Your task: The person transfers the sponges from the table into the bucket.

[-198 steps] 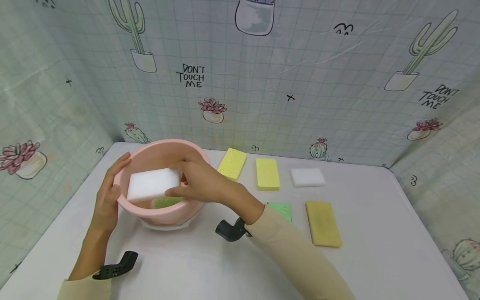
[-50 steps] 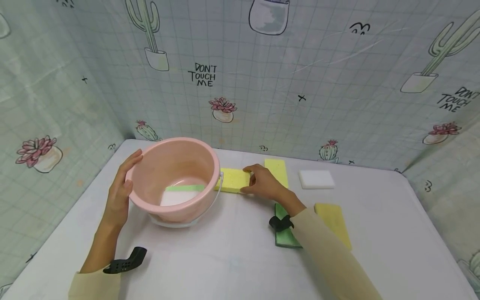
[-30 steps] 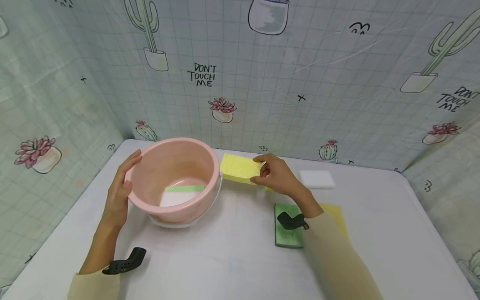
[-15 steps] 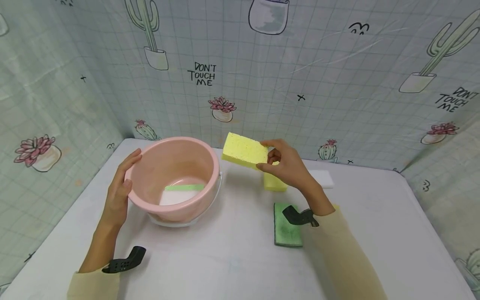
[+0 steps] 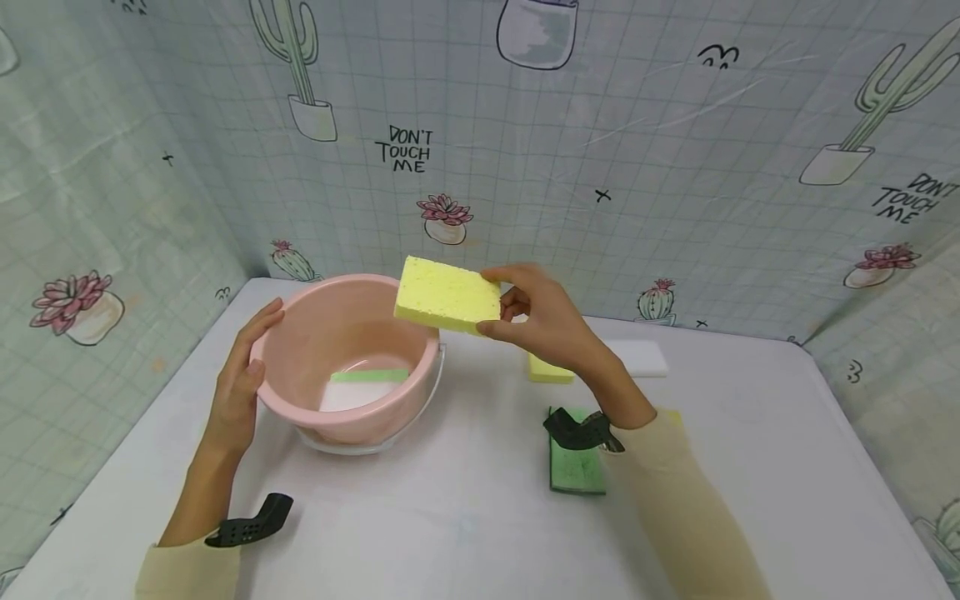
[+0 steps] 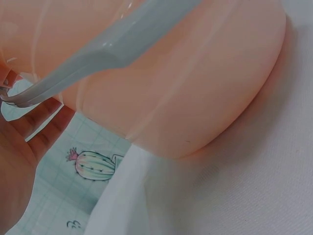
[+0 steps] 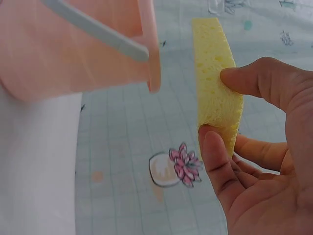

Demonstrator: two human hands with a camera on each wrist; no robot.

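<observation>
A yellow sponge [image 5: 446, 293] is pinched at one end by my right hand [image 5: 542, 321], between thumb and fingers. It hangs tilted in the air by the right rim of a pink bucket [image 5: 348, 427], overlapping that rim in the head view. In the right wrist view the sponge [image 7: 210, 73] is apart from the bucket [image 7: 73, 54]. My left hand [image 5: 236, 387] rests on the bucket's left side, fingers stretched along the outside. Within the bucket lie a white sponge [image 5: 356, 396] and a green piece [image 5: 369, 376], partly covered.
Right of the bucket on the white table [image 5: 420, 525] lie another yellow sponge [image 5: 550, 370], a white sponge [image 5: 642, 358] and a green scouring pad [image 5: 577, 471]. My right sleeve hides most of a darker yellow piece [image 5: 673, 416]. A patterned curtain [image 5: 480, 125] stands behind.
The white sponge has gone from my right hand into the bucket. My right hand has since picked up a yellow sponge, raised it and moved left. The left hand stays on the bucket.
</observation>
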